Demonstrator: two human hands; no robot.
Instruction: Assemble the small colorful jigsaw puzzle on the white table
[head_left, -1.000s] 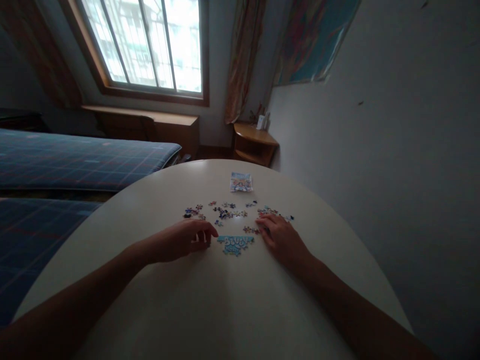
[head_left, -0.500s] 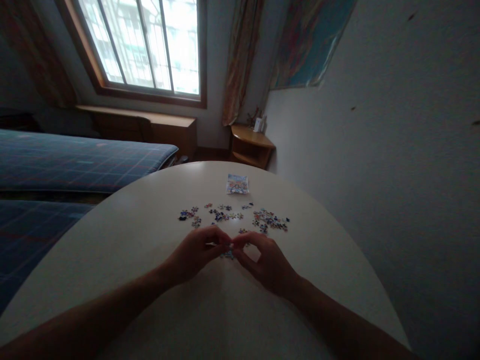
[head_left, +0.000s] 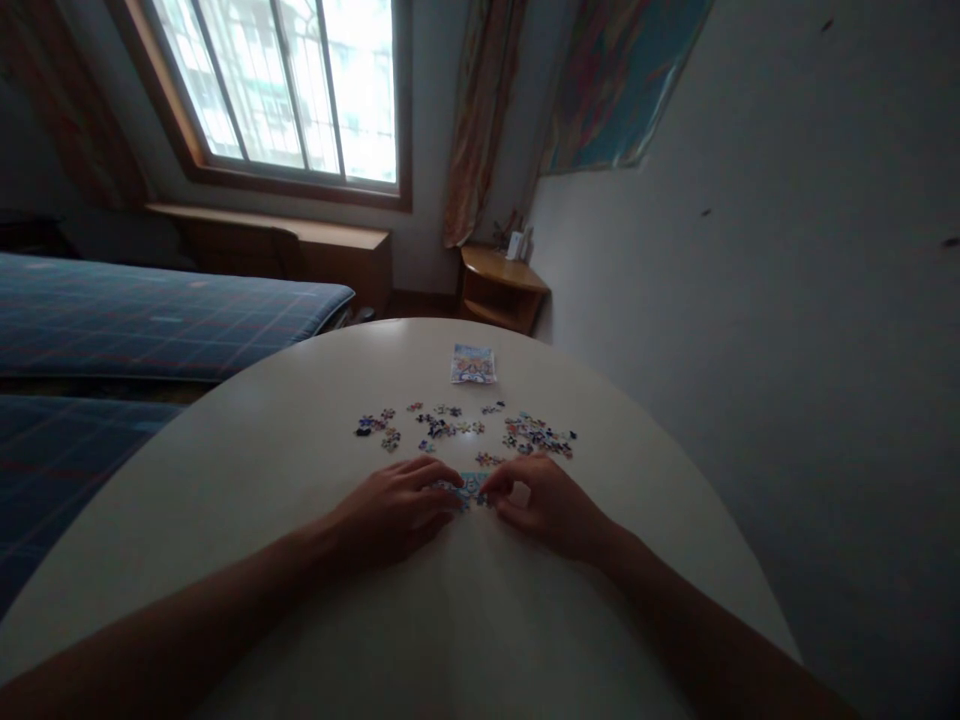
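Observation:
A small joined blue puzzle section (head_left: 469, 488) lies on the round white table (head_left: 450, 620) between my hands. My left hand (head_left: 397, 508) lies flat, its stretched fingers pressing on the section's left part. At the section's right edge my right hand (head_left: 551, 502) is curled, thumb and forefinger pinched together; what sits in the pinch is too small to make out. Just beyond the hands, several loose puzzle pieces (head_left: 450, 425) are scattered in a row, with a denser cluster (head_left: 538, 436) at the right.
A small picture card (head_left: 472, 363) lies further back on the table. A bed with a blue checked cover (head_left: 150, 320) is at the left, a wall close at the right. A wooden corner shelf (head_left: 501, 285) and a window (head_left: 300, 90) are behind.
My right hand came back from the loose cluster and met my left hand in a raised pinch. Both hands have since lowered onto the joined section, and the left hand flattened.

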